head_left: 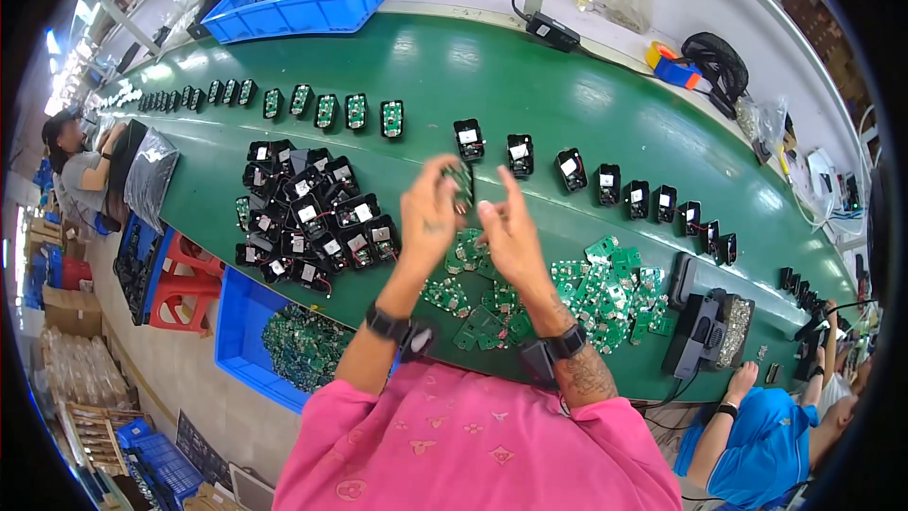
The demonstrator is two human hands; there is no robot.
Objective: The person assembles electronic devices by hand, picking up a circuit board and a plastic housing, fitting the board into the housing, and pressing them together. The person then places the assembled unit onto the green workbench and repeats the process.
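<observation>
Above the green table, my left hand [427, 218] grips a small black housing with a green circuit board [462, 186] in it, tilted on edge and somewhat blurred. To its right, my right hand [514, 238] is open, its fingers spread and apart from the housing. Loose green circuit boards [605, 295] lie heaped below and right of my hands. A pile of black housings [305, 213] with white labels sits left of my left hand. Past my hands runs a line of housings: those on the left hold green boards [326, 112], those on the right show white labels [571, 168].
A blue crate [331, 17] of black parts stands at the far edge. Below the table's near left edge, a blue bin [230, 326] holds circuit boards beside red stools [184, 298]. A black device [695, 333] stands at right, near a person in blue [757, 440]. Another person sits far left [83, 166].
</observation>
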